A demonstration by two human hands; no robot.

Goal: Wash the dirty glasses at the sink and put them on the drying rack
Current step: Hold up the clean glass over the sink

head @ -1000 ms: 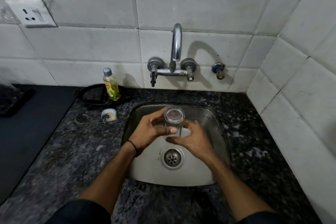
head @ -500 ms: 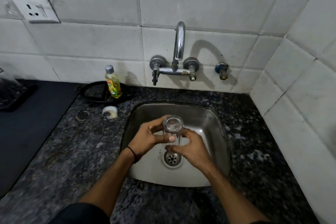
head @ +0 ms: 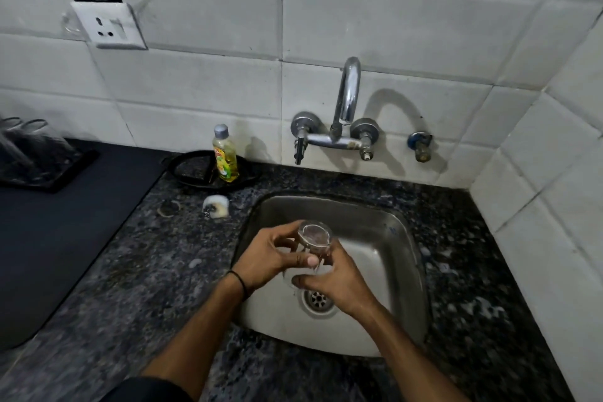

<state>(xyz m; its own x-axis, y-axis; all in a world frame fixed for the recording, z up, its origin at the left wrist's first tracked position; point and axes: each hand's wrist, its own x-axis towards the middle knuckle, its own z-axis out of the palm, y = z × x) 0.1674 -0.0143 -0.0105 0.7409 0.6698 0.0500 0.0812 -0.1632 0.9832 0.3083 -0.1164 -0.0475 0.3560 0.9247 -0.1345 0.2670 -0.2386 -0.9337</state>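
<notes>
White wall tiles back a dark speckled tabletop (head: 114, 271). Far left, a black tray (head: 49, 173) holds clear upturned glasses (head: 23, 140) (probably the drying rack, though blurred), well apart from the sink. A soap bottle (head: 225, 153) stands in a shallow black dish (head: 192, 170). In the steel sink (head: 385, 258), empty but for the drain, the left hand (head: 270, 258) wraps the glass (head: 315, 238) from the left, thumb across its side; the right hand (head: 336, 281) cups its lower end. The glass stands nearly upright, its upper end toward the camera, below the dry tap (head: 347, 91). The rack lies leftward, nearer the left hand.
</notes>
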